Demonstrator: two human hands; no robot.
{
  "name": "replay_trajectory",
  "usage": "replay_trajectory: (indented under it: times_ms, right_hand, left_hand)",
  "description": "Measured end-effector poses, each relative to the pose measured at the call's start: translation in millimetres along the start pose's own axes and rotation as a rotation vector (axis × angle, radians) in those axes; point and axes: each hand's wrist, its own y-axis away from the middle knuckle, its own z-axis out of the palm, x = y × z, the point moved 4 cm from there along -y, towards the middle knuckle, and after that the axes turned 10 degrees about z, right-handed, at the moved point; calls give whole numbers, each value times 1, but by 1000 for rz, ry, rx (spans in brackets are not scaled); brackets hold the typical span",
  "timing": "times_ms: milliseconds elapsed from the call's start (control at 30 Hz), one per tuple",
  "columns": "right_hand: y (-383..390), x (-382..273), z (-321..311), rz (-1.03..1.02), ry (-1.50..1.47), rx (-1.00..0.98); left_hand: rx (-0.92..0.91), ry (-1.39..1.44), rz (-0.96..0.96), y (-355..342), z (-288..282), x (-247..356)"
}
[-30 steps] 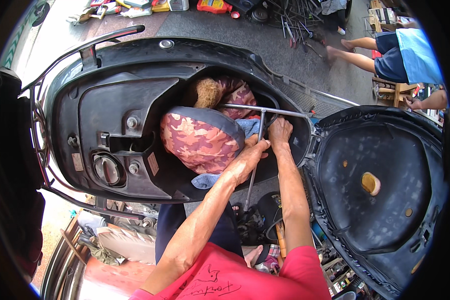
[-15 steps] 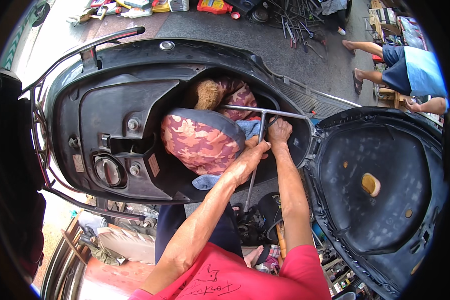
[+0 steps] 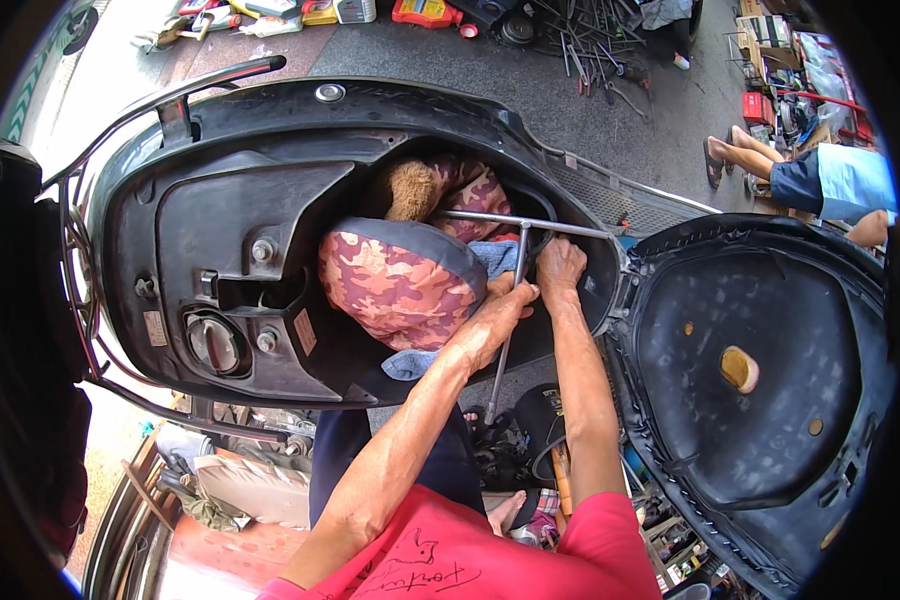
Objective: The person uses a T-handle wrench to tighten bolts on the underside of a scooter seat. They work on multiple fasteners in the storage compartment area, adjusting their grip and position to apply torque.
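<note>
Over scooter bin: left hand, right hand at T-bar.

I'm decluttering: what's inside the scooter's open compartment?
A camouflage bundle, brown fuzzy material and blue cloth, with a T-shaped bar across. Whatever lies beneath the bundle is covered.

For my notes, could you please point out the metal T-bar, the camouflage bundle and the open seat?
Metal T-bar (image 3: 524, 226), head view: crossbar's middle.
Camouflage bundle (image 3: 395, 280), head view: patterned side.
Open seat (image 3: 755, 415), head view: black underside.
</note>
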Motion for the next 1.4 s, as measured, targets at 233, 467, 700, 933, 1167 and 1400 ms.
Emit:
replay_trajectory:
  times_ms: [233,467,700,933,1167,1400]
  right_hand:
    - [-2,-2,5,-4,2,-13]
    - [24,3,-11,482,-206,-203]
    - [39,5,29,1067,-658,-179]
    - [33,7,31,1086,-745,-60]
    - [34,-5,19,1072,-610,-186]
    - [45,-11,31,860,-735,-310]
  left_hand:
    - [2,-4,10,1,2,2]
    - [46,-11,58,2,4,4]
    - [10,46,0,1,4,2]
    - [10,55,18,1,3,2]
    - [23,38,-21,1,3,2]
    - [18,33,-21,-3,3,-4]
